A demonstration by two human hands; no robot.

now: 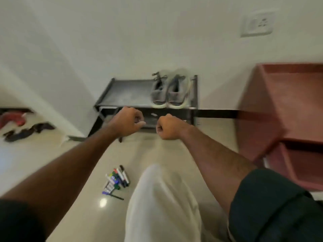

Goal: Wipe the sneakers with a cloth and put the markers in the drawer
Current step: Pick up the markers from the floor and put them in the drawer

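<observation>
A pair of grey sneakers (170, 91) with pale soles stands on the right end of the top shelf of a low black shoe rack (122, 92) against the wall. Several markers (117, 180) lie in a loose heap on the floor in front of my left leg. My left hand (128, 122) and my right hand (166, 127) are both held out in front of the rack's lower shelf, fingers curled into fists with nothing in them. No cloth shows in either hand. The picture is blurred by motion.
A reddish-brown cabinet (286, 109) with open compartments stands at the right. Dark and red fabric items (26, 128) lie on the floor at the left. My pale trouser leg (162, 203) fills the bottom middle. A wall socket (257, 24) sits high on the right.
</observation>
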